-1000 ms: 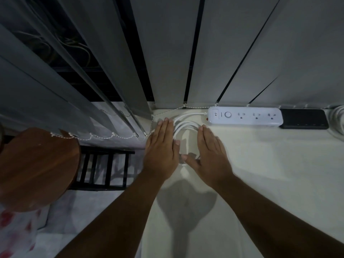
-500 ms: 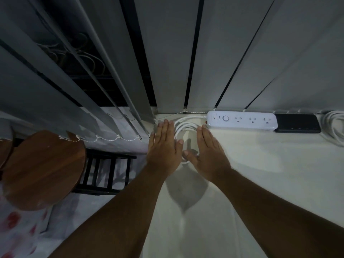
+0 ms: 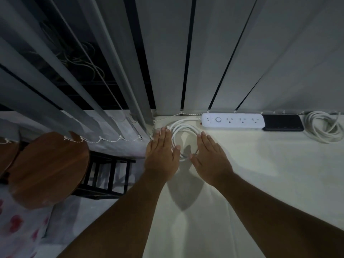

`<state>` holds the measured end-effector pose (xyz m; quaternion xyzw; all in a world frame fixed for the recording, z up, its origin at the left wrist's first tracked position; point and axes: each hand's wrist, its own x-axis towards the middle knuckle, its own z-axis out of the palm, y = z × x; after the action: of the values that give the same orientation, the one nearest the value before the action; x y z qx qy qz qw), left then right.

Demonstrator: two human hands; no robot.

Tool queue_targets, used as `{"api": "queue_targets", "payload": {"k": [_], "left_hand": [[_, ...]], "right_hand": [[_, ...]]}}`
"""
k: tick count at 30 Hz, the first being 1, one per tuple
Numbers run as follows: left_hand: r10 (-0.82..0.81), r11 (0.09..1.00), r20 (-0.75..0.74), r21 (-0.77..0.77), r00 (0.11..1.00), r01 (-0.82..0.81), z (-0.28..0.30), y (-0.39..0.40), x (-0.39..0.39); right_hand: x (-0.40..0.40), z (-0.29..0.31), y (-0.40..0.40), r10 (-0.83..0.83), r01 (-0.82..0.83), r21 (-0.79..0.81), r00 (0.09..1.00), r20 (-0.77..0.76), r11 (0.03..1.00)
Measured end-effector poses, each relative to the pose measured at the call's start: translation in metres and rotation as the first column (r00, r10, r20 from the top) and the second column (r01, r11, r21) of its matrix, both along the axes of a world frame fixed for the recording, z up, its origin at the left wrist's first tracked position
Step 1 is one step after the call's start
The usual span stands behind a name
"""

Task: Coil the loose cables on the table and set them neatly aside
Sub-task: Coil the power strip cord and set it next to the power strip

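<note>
Two hands lying flat, fingers extended, gripping nothing: left hand [image 3: 161, 153] and right hand [image 3: 210, 157] flanking the white cable coil [image 3: 183, 135], sitting at the tabletop [image 3: 260, 174] corner beside the power strip [image 3: 233, 121]

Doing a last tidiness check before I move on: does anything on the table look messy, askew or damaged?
Nothing stands out. The white cable coil lies flat between the left hand and right hand, beside the power strip. A second coil sits at the far right, slightly looser but gathered.
</note>
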<state>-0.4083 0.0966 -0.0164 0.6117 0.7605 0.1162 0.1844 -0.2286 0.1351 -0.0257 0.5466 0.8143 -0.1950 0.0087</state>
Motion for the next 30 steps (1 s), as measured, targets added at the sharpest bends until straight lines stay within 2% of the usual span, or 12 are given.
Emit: {"api": "queue_targets", "payload": {"k": [7, 12, 21, 30], "left_hand": [[-0.046, 0.999, -0.003, 0.007, 0.999, 0.046, 0.014, -0.026, 0.032], [-0.051, 0.999, -0.025, 0.014, 0.998, 0.051, 0.024, -0.039, 0.074], [0.029, 1.0, -0.017, -0.007, 0.999, -0.029, 0.045, -0.082, 0.202], [-0.101, 0.995, -0.022, -0.008, 0.995, 0.101, 0.062, -0.118, 0.289]], "right_hand": [[0.032, 0.021, -0.023, -0.054, 0.054, 0.015, 0.998, 0.035, 0.998], [0.073, 0.032, -0.039, -0.022, 0.021, 0.022, 0.997, 0.072, 1.0], [0.196, 0.053, -0.075, 0.052, -0.058, 0.037, 0.986, 0.157, 0.998], [0.29, 0.072, -0.122, -0.085, 0.081, 0.037, 0.986, 0.147, 0.996]]}}
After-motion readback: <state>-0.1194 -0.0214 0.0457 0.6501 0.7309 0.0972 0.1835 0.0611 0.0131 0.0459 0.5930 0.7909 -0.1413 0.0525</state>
